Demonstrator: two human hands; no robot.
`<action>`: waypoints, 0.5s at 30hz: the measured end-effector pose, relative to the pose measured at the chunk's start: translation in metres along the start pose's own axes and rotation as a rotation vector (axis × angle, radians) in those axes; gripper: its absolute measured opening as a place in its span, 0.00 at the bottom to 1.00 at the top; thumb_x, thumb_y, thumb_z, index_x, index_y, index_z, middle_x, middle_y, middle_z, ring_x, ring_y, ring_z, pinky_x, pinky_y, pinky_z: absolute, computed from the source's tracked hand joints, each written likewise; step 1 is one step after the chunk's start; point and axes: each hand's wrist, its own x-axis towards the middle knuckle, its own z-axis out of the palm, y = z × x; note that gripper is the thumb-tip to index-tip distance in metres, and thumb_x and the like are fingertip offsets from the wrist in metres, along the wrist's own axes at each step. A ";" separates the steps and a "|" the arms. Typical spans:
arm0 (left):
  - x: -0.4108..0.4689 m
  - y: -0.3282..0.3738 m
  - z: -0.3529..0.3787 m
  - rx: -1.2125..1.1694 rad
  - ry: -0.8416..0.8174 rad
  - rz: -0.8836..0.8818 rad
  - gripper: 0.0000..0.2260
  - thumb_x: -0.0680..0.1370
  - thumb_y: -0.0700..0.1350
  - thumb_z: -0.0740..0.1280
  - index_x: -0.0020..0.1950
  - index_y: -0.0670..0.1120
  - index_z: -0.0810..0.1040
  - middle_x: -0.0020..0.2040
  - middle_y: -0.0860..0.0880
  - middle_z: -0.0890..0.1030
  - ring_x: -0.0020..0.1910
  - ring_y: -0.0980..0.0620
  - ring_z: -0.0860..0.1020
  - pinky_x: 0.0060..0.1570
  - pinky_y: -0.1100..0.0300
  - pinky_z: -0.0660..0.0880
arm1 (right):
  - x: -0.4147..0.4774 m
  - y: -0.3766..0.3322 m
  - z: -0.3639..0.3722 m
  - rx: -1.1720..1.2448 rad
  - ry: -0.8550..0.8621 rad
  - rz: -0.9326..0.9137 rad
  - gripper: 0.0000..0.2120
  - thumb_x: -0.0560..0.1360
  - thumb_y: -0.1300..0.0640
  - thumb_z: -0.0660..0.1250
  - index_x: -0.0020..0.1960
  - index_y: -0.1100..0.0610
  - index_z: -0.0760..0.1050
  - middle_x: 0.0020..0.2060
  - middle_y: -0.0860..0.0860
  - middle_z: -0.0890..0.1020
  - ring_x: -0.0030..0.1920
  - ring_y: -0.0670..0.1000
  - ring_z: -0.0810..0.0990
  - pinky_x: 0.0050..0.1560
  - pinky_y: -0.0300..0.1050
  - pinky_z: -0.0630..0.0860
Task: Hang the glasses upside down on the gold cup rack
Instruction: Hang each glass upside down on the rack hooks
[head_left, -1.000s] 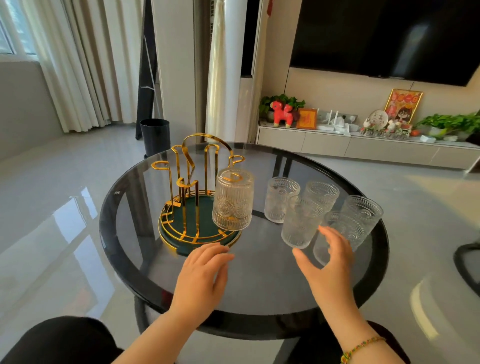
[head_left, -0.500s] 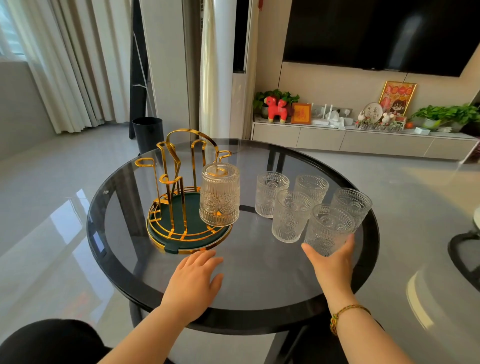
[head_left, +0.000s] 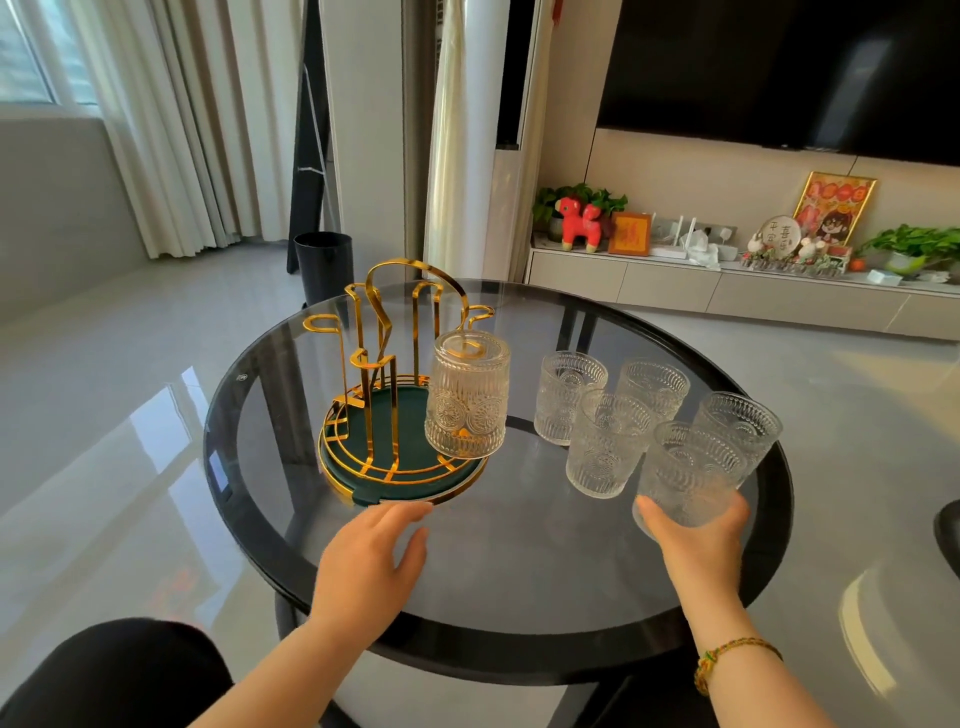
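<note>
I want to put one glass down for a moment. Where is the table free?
Bare glass lies between the left hand and right hand, in front of the rack. The far half behind the glasses is free too. The right side is crowded.

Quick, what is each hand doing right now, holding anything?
Left hand: open, palm down by the gold cup rack, holding nothing.
Right hand: closed around the nearest glass, gripping its base.
</note>
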 end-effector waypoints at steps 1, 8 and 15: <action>0.000 -0.006 -0.006 0.006 0.073 -0.017 0.12 0.71 0.37 0.69 0.54 0.45 0.78 0.51 0.43 0.82 0.51 0.42 0.79 0.47 0.52 0.75 | -0.001 -0.002 -0.002 0.040 -0.015 -0.023 0.38 0.61 0.58 0.75 0.66 0.57 0.58 0.63 0.58 0.71 0.60 0.58 0.71 0.53 0.47 0.69; 0.026 -0.066 -0.027 0.132 -0.051 -0.193 0.26 0.76 0.48 0.61 0.71 0.49 0.53 0.74 0.47 0.57 0.72 0.43 0.58 0.69 0.45 0.58 | -0.010 -0.045 -0.017 0.087 -0.227 -0.249 0.32 0.63 0.61 0.73 0.63 0.50 0.65 0.57 0.50 0.74 0.56 0.50 0.72 0.51 0.44 0.68; 0.044 -0.084 -0.027 0.224 -0.243 -0.131 0.25 0.78 0.53 0.53 0.72 0.52 0.48 0.76 0.50 0.51 0.74 0.50 0.50 0.72 0.53 0.48 | -0.026 -0.109 -0.013 0.059 -0.481 -0.355 0.23 0.56 0.52 0.73 0.47 0.38 0.68 0.48 0.38 0.74 0.49 0.38 0.73 0.44 0.37 0.68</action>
